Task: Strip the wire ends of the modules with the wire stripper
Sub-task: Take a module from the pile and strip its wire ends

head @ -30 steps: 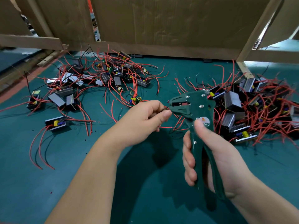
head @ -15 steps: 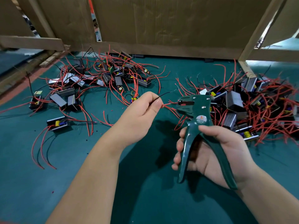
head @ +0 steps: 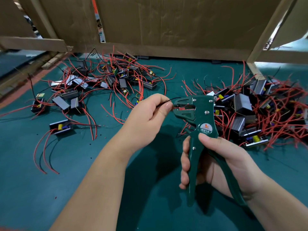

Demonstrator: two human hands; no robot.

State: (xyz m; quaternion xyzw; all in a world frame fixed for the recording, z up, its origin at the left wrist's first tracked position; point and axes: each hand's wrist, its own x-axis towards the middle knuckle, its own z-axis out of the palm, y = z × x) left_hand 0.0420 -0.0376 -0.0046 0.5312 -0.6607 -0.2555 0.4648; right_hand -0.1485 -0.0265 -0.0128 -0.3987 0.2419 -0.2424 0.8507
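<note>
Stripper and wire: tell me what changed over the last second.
The right hand eased its squeeze, so the handles of the stripper, shut a second ago, sprang apart. The left hand drew the red wire back from the head, then brought it in again; its end now sits in the head. Unchanged: the left fingers pinch the wire, the right hand grips the stripper, and the module piles lie as before.

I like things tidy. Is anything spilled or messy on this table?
Yes. Tiny red and black specks, likely stripped wire coating, are scattered on the green mat. The modules lie tangled in a left pile and a right pile, wires crossing everywhere. Nothing looks broken.
</note>
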